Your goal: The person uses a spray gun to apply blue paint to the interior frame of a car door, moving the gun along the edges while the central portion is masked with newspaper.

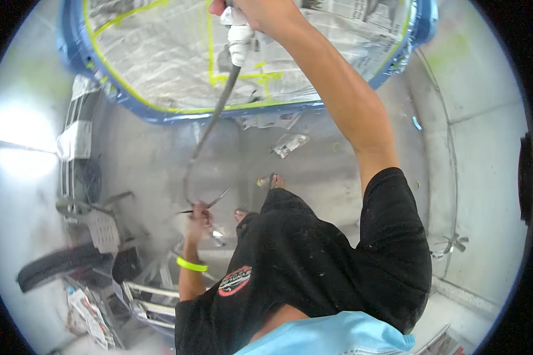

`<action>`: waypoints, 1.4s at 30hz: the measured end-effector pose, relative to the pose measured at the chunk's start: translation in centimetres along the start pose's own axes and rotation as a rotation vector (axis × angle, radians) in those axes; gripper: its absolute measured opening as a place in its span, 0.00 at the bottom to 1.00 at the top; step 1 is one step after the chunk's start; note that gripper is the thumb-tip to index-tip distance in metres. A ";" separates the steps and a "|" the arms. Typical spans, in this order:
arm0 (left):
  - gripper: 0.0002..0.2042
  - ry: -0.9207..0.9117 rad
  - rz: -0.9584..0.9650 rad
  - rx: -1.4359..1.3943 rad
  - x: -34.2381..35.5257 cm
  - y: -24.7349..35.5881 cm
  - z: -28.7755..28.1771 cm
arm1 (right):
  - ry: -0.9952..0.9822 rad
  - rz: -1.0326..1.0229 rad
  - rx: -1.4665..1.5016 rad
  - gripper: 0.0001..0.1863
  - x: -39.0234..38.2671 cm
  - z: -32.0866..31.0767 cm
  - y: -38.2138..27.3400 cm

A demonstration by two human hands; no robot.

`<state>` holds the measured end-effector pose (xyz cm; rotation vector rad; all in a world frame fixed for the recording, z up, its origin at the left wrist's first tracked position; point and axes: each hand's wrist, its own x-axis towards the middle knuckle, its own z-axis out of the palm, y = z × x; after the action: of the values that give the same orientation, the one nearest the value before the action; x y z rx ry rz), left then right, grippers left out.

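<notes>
My right hand (256,12) is raised at the top edge, closed around a spray gun (238,36) wrapped in white tape. A grey hose (210,127) hangs from the gun and loops down to my left hand (199,216), which grips it low by my side. A yellow band (191,264) circles my left wrist. The gun points at a blue car panel (77,56) whose middle is masked with newspaper (160,65) and yellow tape.
Grey concrete floor lies below, with paper scraps (289,144) on it. My feet (276,180) show under my black shirt. Detached car parts, a grille (77,136) and a black bumper piece (53,266), lie at left. A wall joint runs down the right.
</notes>
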<state>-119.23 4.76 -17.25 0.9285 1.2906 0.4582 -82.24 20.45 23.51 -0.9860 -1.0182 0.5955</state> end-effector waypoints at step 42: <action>0.19 -0.550 0.471 0.080 5.8 31.6 2.7 | -0.007 -0.531 -0.723 0.32 32.0 9.7 -13.1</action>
<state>-108.92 26.40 4.30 1.3236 0.5904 0.4696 -77.51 43.82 50.44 -1.2588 -1.4751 -0.2389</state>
